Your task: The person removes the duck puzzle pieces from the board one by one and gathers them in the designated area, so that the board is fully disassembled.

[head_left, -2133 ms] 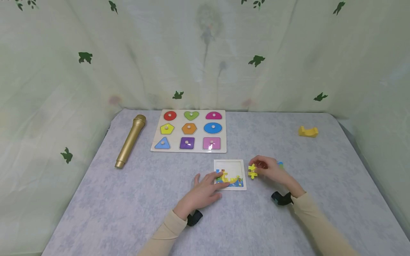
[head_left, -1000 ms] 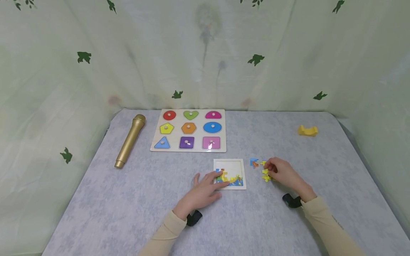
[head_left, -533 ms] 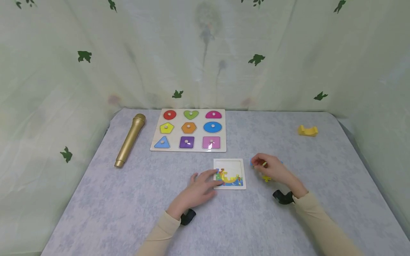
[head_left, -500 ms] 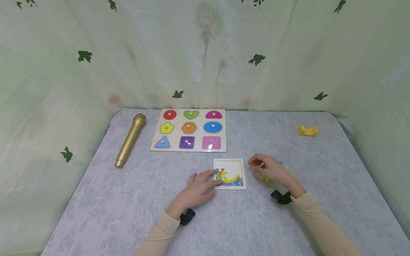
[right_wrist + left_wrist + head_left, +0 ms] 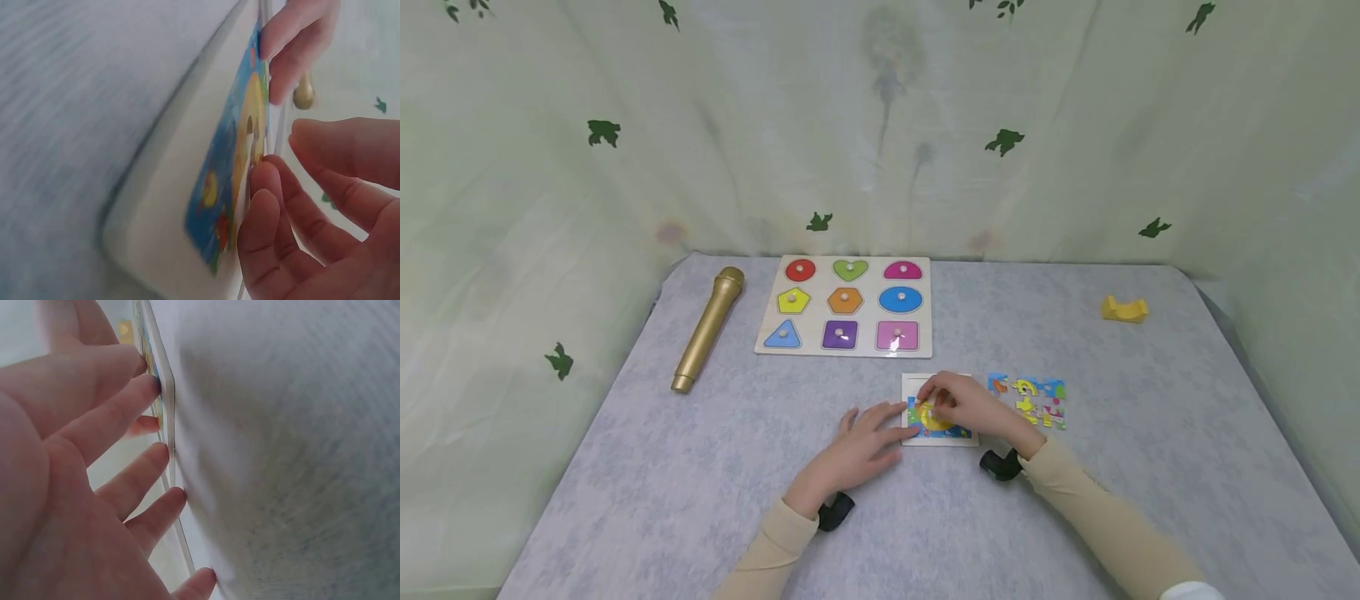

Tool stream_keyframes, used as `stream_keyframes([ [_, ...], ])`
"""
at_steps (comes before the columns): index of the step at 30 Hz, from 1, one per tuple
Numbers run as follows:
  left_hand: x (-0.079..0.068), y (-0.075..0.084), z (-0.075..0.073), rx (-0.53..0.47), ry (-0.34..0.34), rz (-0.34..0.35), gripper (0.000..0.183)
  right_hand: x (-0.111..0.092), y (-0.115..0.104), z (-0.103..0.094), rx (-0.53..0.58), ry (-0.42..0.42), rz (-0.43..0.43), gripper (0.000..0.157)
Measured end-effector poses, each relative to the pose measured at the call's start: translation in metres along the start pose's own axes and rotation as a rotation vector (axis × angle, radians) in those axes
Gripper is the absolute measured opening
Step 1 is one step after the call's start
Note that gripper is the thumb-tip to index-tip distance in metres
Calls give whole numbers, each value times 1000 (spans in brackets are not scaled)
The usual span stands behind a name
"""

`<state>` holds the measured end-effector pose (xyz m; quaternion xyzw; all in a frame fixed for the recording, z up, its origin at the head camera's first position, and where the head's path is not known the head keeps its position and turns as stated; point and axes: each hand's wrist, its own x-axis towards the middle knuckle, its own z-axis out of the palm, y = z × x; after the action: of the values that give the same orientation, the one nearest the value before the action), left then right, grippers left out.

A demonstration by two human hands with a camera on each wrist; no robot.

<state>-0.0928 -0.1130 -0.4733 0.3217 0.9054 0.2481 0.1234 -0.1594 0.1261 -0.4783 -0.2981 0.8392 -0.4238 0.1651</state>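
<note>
A small white-framed jigsaw puzzle (image 5: pixel 970 441), its lower part filled with a yellow and blue picture, lies on the table. My left hand (image 5: pixel 850 454) rests at its left side with fingers spread; in the left wrist view, some fingertips (image 5: pixel 161 453) touch the frame edge. Over the picture is my right hand (image 5: pixel 973 407), fingers loosely bent. In the right wrist view its fingertips (image 5: pixel 265 178) are at the picture, and the thumb stands apart from them. I see no piece between thumb and fingers. Several loose jigsaw pieces (image 5: pixel 1027 387) lie right of the frame.
A board of knobbed coloured shapes (image 5: pixel 871 318) lies behind the puzzle. To its left is a gold microphone (image 5: pixel 707 330). A yellow curved block (image 5: pixel 1124 310) stands at the back right. Fabric curtains (image 5: pixel 760 108) surround the table.
My right hand has gone from the loose pieces leftward to above the framed picture, uncovering those pieces. My left hand has drawn slightly left but stays at the frame.
</note>
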Motion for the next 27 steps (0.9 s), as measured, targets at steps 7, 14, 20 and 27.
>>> stream_keyframes([
  [7, 0, 3, -1, -18, -14, -15, 38, 4, -6, 4, -4, 16, 23, 19],
  [14, 1, 4, -2, -14, -16, -19, 38, 8, -8, 4, 30, 12, 4, 20],
  [20, 1, 5, -3, -20, -12, -13, 37, 8, -2, 2, 21, 63, -29, 20],
  [27, 1, 5, -3, -22, -18, -25, 38, -7, 6, -23, 72, 189, 93, 14],
])
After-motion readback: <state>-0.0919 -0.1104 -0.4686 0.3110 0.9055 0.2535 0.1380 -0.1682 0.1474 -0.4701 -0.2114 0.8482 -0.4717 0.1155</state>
